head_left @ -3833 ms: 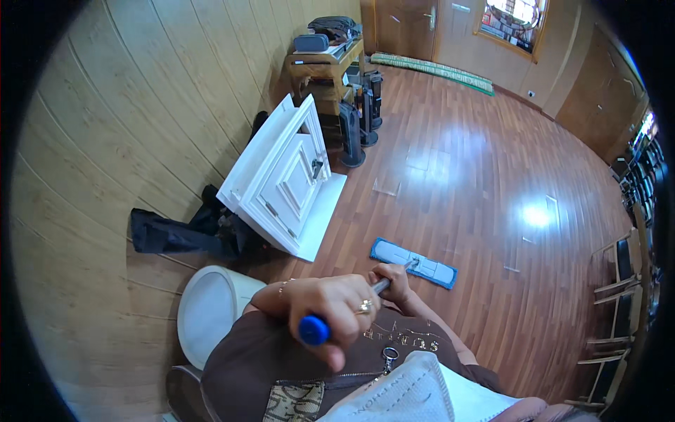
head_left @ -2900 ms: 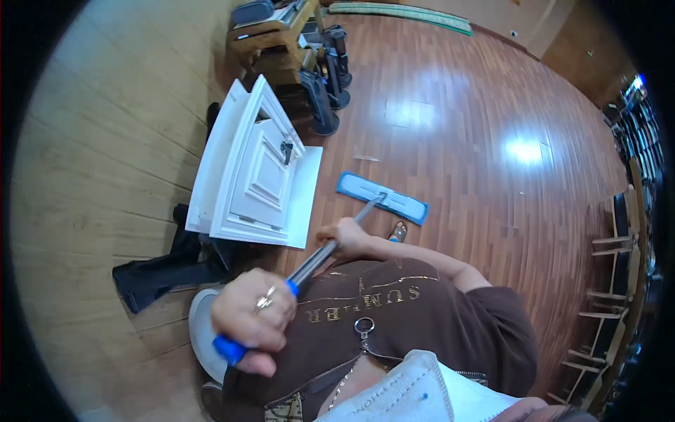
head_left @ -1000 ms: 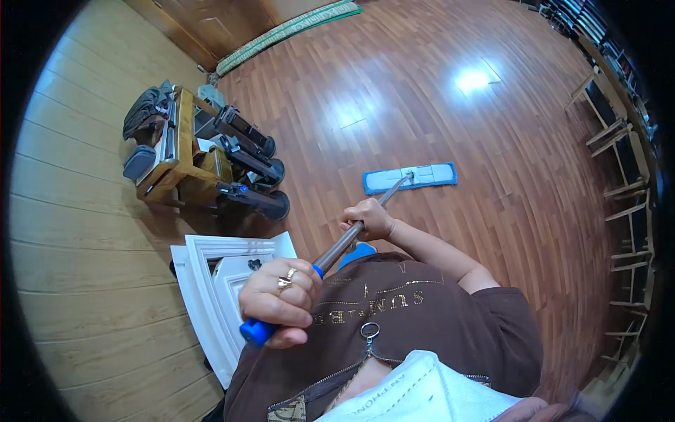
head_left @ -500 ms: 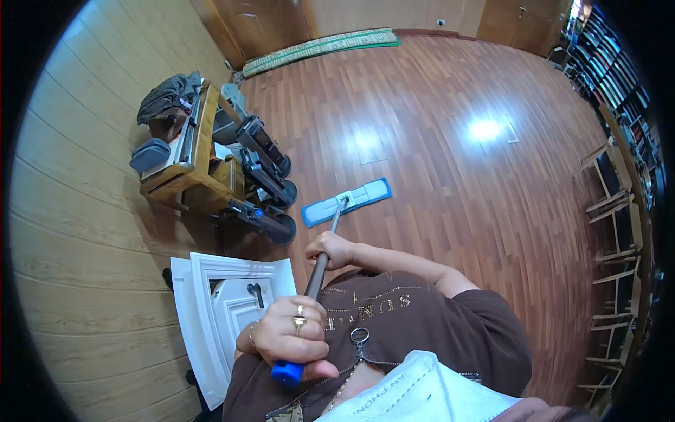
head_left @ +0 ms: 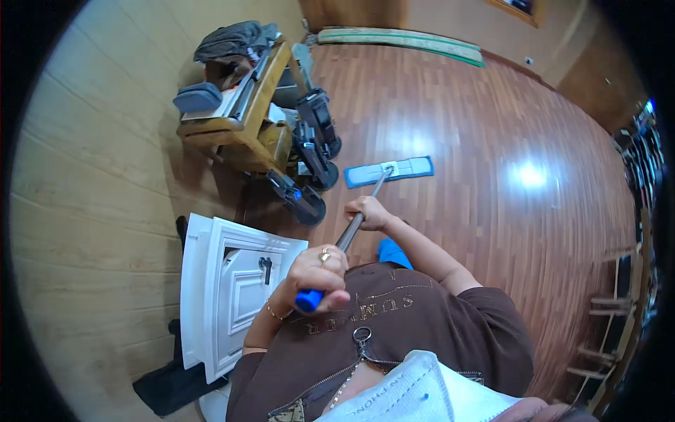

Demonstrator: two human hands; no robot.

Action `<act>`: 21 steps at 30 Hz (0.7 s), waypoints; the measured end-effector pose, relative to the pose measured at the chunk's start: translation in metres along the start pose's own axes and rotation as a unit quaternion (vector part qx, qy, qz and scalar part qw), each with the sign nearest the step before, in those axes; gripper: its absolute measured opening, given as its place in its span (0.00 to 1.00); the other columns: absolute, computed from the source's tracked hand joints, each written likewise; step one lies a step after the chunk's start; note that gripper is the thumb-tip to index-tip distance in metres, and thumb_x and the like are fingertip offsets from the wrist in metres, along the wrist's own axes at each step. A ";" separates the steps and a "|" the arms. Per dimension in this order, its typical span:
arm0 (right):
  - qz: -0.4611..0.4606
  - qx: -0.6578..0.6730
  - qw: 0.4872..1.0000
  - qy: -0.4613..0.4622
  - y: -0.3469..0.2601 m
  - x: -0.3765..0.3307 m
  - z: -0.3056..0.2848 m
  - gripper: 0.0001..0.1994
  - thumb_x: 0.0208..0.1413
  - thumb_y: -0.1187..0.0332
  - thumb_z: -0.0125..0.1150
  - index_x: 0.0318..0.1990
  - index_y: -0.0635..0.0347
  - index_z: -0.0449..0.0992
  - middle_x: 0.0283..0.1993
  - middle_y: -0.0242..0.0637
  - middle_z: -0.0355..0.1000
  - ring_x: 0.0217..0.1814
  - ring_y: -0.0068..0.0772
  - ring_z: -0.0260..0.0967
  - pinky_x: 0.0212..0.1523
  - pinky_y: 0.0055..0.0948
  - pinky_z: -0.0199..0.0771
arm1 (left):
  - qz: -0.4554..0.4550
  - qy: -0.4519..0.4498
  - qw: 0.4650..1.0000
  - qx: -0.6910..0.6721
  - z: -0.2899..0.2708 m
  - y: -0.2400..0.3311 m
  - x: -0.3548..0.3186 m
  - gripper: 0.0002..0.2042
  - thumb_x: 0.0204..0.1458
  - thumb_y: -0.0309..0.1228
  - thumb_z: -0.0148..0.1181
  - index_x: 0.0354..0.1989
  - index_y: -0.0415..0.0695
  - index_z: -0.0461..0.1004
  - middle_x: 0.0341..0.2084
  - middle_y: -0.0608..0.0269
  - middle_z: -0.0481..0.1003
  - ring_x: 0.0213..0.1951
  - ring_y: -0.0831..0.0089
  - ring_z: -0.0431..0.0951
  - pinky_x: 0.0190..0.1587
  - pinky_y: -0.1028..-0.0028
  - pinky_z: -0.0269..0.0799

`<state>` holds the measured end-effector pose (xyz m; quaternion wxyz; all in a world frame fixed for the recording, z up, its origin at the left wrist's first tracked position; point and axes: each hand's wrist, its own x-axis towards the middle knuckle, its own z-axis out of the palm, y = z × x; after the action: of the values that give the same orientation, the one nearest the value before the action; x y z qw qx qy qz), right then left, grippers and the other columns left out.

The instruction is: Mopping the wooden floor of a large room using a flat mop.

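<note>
Both hands hold a flat mop with a long pole [head_left: 350,231]. My left hand [head_left: 318,269], wearing a ring, is wrapped round the upper end, just above the chest. A blue end cap [head_left: 309,300] sticks out of that grip. Farther down the pole, my right hand [head_left: 369,212] is closed round it with the arm stretched forward. The mop head [head_left: 413,167], a pale plate with a blue fringed pad, lies flat on the wood floor [head_left: 450,204], right of several round black stand bases.
At left, a wooden desk [head_left: 211,126] carries a dark cloth [head_left: 235,41] and a grey case [head_left: 197,97]. Black stands [head_left: 318,123] are beside it. A white cabinet [head_left: 242,281] stands close on my left. A rolled mat [head_left: 401,39] lies along the far wall; wooden racks [head_left: 612,309] line the right.
The view has turned, so the room sits farther right. Both hands and the pole have moved forward, and the mop head has slid a little away from the stands. Something blue now shows below my right arm.
</note>
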<state>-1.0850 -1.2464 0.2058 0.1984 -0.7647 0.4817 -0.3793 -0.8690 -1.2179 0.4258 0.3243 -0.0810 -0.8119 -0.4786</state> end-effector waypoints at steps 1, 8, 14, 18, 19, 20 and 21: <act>-0.011 -0.015 1.000 -0.001 0.017 0.003 -0.005 0.07 0.34 0.66 0.58 0.21 0.55 0.67 0.22 0.41 0.67 0.29 0.51 0.67 0.29 0.43 0.64 | -0.007 0.021 1.000 0.001 0.002 -0.014 0.000 0.09 0.45 0.29 0.63 0.19 0.41 0.71 0.15 0.65 0.70 0.20 0.67 0.73 0.32 0.66 0.70; 0.037 -0.004 0.999 0.018 0.109 -0.004 -0.017 0.06 0.35 0.69 0.60 0.22 0.56 0.70 0.22 0.41 0.68 0.27 0.49 0.67 0.29 0.41 0.66 | -0.095 0.078 0.990 0.066 0.021 -0.095 0.001 0.03 0.40 0.21 0.60 0.23 0.40 0.72 0.24 0.58 0.75 0.34 0.63 0.78 0.49 0.58 0.70; 0.084 -0.039 0.996 0.000 0.156 0.007 -0.062 0.04 0.38 0.70 0.61 0.22 0.56 0.72 0.22 0.42 0.70 0.29 0.48 0.68 0.32 0.41 0.68 | -0.102 -0.002 0.992 0.071 0.012 -0.129 0.053 0.05 0.39 0.22 0.64 0.24 0.42 0.73 0.24 0.59 0.75 0.36 0.62 0.78 0.53 0.60 0.68; 0.090 -0.023 0.990 0.105 0.106 0.026 -0.051 0.05 0.37 0.70 0.60 0.20 0.56 0.70 0.21 0.40 0.69 0.29 0.49 0.68 0.30 0.42 0.67 | -0.106 -0.037 0.992 0.062 -0.026 -0.091 0.079 0.07 0.35 0.25 0.66 0.21 0.44 0.73 0.21 0.62 0.75 0.30 0.64 0.78 0.50 0.62 0.70; 0.105 -0.024 0.989 0.100 0.090 0.027 -0.055 0.04 0.37 0.70 0.60 0.21 0.56 0.70 0.21 0.40 0.69 0.29 0.48 0.69 0.31 0.42 0.66 | -0.101 -0.039 0.993 0.044 -0.034 -0.079 0.089 0.07 0.35 0.26 0.66 0.21 0.44 0.73 0.20 0.62 0.74 0.29 0.63 0.78 0.47 0.63 0.72; 0.119 -0.023 0.988 0.094 0.073 0.027 -0.060 0.04 0.37 0.70 0.59 0.21 0.55 0.70 0.20 0.39 0.69 0.29 0.47 0.69 0.31 0.41 0.66 | -0.081 -0.034 0.996 0.003 -0.042 -0.073 0.094 0.08 0.34 0.28 0.67 0.21 0.43 0.73 0.18 0.61 0.74 0.26 0.62 0.78 0.43 0.63 0.74; 0.121 -0.047 0.986 0.109 0.051 0.028 -0.065 0.04 0.36 0.70 0.59 0.22 0.54 0.70 0.20 0.37 0.69 0.28 0.45 0.70 0.31 0.39 0.64 | -0.041 -0.031 0.998 -0.041 -0.048 -0.068 0.102 0.09 0.37 0.31 0.68 0.21 0.41 0.73 0.17 0.61 0.74 0.23 0.63 0.77 0.38 0.64 0.75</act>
<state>-1.1586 -1.2903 0.2234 0.1528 -0.6634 0.6065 -0.4108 -0.9569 -1.3117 0.4542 0.2751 -0.0757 -0.8040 -0.5217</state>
